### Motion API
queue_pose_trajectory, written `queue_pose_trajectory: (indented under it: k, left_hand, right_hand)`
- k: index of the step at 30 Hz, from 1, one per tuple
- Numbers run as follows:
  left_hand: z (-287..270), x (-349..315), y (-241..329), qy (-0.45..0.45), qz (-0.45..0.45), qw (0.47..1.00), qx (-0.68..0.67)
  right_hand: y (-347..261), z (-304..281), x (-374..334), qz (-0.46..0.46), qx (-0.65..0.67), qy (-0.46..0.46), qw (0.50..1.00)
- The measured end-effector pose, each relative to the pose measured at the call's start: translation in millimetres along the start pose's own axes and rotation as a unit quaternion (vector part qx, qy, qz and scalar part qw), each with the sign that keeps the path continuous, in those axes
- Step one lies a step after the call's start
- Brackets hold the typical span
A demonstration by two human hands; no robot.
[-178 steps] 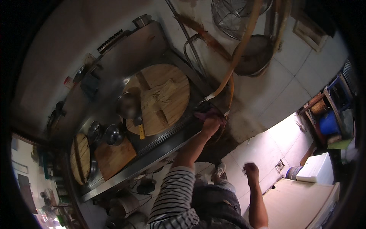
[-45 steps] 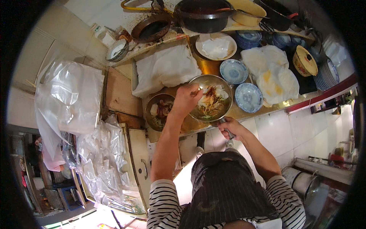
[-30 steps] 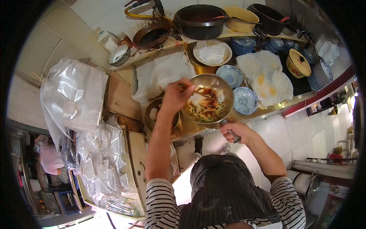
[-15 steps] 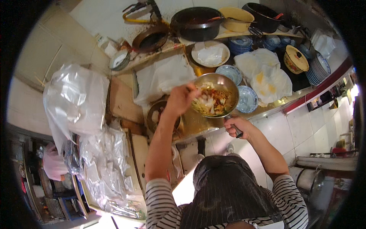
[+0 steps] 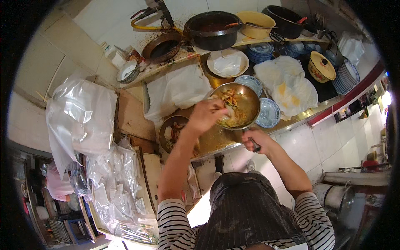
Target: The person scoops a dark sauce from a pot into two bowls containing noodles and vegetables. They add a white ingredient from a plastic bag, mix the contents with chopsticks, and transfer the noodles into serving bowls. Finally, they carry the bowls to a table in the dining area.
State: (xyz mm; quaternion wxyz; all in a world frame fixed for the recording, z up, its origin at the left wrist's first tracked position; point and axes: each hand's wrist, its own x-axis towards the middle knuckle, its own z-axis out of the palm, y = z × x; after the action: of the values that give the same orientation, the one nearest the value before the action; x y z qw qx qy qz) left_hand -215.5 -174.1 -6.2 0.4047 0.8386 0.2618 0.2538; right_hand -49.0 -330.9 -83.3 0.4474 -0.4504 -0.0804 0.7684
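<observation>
My right hand (image 5: 257, 140) grips the dark handle (image 5: 255, 146) of a metal frying pan (image 5: 252, 98). The pan is tilted above the metal counter (image 5: 218, 135), and cooked food (image 5: 233, 100), yellowish shreds with reddish-brown bits, lies mostly along its left side. Reaching in over the left rim, my left hand (image 5: 207, 115) has its fingers curled together at the food. A pale piece shows by the fingertips, but what they hold is partly hidden. Below my left hand stands a round pan (image 5: 166, 132) with pale and dark red food, partly covered by my forearm.
Blue-patterned bowls (image 5: 268, 113) stand right of the pan, beside a stained white cloth (image 5: 287, 87). Behind are a white plate (image 5: 241, 73), a cloth-covered tray (image 5: 177, 89) and a shelf with a big black pot (image 5: 211, 39). Plastic bags (image 5: 114, 179) lie at left.
My left hand has moved from the pan's left edge farther in over the food. The food has shifted leftward, baring more of the pan's right side. My right hand keeps its grip.
</observation>
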Motion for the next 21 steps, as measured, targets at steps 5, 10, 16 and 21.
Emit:
queue_pose_trajectory:
  k: [5, 10, 16, 21]
  left_hand:
    - [-7, 17, -27, 0.002, -0.042, 0.998, -0.046]
    - [6, 30, -11, -0.001, -0.005, 1.0, 0.021]
    - [16, 19, -7, -0.019, -0.048, 0.998, -0.019]
    - [18, 9, -11, 0.028, 0.132, 0.989, 0.061]
  right_hand:
    - [8, 6, 5, 0.037, 0.013, -0.037, 0.999]
    - [12, 7, 21, 0.021, -0.013, -0.014, 1.0]
    - [16, 10, 25, 0.031, -0.027, 0.024, 0.999]
    - [12, -3, 26, -0.005, -0.012, 0.049, 0.999]
